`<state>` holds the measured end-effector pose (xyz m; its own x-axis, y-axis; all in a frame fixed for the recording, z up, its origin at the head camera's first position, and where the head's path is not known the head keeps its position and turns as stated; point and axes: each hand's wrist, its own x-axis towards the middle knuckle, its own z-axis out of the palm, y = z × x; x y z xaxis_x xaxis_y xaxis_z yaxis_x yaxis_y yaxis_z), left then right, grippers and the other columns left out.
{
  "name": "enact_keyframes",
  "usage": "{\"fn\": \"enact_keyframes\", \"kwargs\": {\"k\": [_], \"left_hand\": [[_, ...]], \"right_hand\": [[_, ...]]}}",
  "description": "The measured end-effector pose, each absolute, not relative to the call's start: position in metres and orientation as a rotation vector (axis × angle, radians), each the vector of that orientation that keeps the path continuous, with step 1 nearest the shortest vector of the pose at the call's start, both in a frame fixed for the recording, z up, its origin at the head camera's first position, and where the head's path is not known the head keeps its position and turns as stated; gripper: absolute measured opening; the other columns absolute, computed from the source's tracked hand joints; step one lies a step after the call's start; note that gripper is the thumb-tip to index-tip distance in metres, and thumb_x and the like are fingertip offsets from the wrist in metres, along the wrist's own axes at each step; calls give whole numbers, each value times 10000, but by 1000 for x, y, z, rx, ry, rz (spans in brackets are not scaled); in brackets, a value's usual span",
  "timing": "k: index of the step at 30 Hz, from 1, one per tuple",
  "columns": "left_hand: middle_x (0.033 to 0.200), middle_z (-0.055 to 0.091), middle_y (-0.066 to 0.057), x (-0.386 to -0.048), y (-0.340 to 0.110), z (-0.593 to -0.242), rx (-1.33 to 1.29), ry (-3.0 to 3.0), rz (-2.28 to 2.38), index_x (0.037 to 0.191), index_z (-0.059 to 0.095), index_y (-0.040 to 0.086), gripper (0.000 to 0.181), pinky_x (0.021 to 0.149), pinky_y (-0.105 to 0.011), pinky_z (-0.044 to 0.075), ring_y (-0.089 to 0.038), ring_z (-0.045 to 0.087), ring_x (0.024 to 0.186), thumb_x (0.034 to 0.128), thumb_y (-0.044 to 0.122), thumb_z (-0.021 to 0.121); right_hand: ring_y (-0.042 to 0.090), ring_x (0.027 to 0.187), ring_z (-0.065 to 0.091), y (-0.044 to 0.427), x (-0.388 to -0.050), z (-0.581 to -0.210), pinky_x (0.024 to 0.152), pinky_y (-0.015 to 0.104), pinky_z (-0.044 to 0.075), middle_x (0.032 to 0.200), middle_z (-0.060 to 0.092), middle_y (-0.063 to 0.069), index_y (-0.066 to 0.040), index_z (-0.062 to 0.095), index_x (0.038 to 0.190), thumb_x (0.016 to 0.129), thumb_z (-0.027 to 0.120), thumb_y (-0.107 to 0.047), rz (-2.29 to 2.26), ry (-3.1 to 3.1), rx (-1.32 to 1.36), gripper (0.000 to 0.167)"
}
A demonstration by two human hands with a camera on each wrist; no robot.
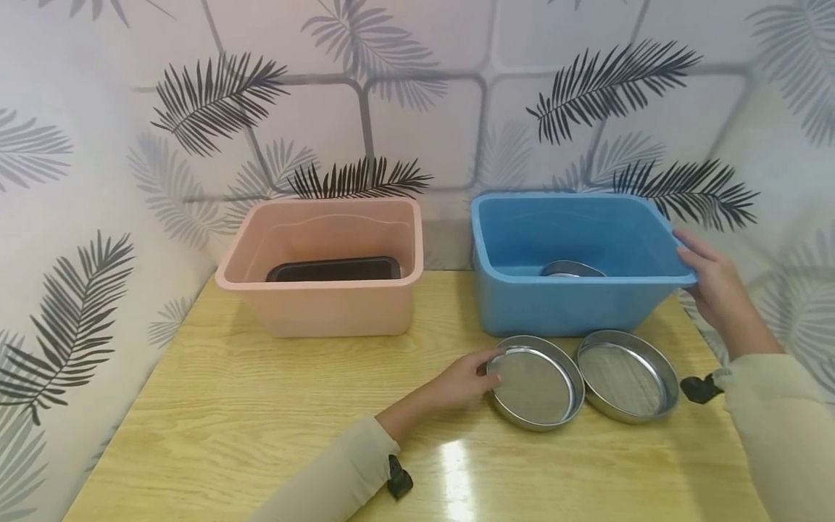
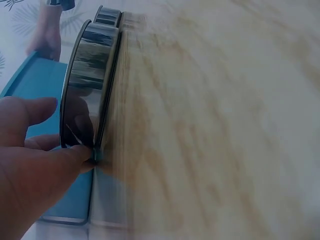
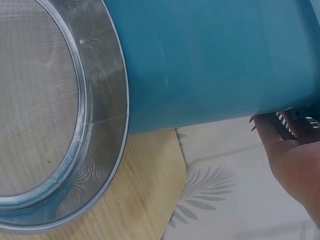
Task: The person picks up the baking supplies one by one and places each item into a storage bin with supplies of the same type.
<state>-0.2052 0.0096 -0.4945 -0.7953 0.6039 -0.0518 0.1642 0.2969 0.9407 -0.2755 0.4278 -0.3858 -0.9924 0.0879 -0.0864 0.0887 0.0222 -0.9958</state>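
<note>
Sieve (image 1: 531, 388) sits on table (image 1: 261, 420) just in front of blue bin (image 1: 554, 308); L hand (image 1: 459, 380) pinches its L rim, prob. b/c the thin edge gives good purchase. R hand (image 1: 720, 286) grips bin's R rim, prob. to steady it. 2nd sieve (image 1: 622, 380) lies right beside 1st.

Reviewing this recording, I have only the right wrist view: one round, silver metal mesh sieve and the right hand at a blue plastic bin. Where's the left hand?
Observer: In the head view, the left hand is at the left edge of a second round, silver metal mesh sieve.
Operator: Does the blue bin have anything inside?
Observer: Yes, the head view shows a rounded, silver metal object in it, partly hidden behind the front wall.
</note>
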Motion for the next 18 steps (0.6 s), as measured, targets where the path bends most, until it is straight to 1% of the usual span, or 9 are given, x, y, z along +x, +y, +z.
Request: {"fn": "enact_keyframes", "kwargs": {"k": [4,10,13,14,17,18], "left_hand": [[1590,409,-102,-206,9,-497,675,2179,1481,1526,427,45,531,1185,-340,328,-217,368,1470,1023,142,567],[1594,400,-92,-206,6,-499,702,2174,1499,1534,413,51,548,1179,-332,335,-205,360,1471,1014,126,570],[1598,393,-77,-206,4,-495,711,2199,1499,1536,409,55,559,1180,-310,324,-198,346,1474,1006,119,577],[1605,382,-66,-206,4,-494,705,2193,1506,1542,398,62,564,1143,-312,375,-202,423,1423,1008,111,573],[1607,381,-46,-207,2,-491,696,2186,1534,1540,403,70,571,1136,-293,366,-179,407,1424,998,90,582],[1607,381,-51,-207,2,-491,696,2172,1549,1538,407,65,572,1138,-303,368,-185,404,1429,995,82,586]], "right_hand": [[325,1546,43,427,-275,-386,1174,374,191,1701,72,-20,-271,218,1615,1054,500,-396,-2189,2247,194,640],[339,1545,34,425,-275,-385,1210,475,98,1699,73,-49,-311,228,1608,1046,498,-439,-2147,2287,210,637],[341,1545,27,425,-275,-385,1213,490,82,1699,73,-57,-319,233,1606,1046,496,-442,-2144,2293,213,631],[341,1546,27,425,-275,-385,1214,491,82,1699,72,-58,-319,234,1606,1045,497,-442,-2144,2294,213,631],[331,1548,34,425,-274,-385,1213,482,90,1698,74,-59,-323,237,1605,1043,497,-449,-2145,2297,214,632],[330,1548,37,425,-274,-385,1213,479,94,1698,74,-58,-322,234,1606,1044,493,-452,-2140,2303,212,632]]}}
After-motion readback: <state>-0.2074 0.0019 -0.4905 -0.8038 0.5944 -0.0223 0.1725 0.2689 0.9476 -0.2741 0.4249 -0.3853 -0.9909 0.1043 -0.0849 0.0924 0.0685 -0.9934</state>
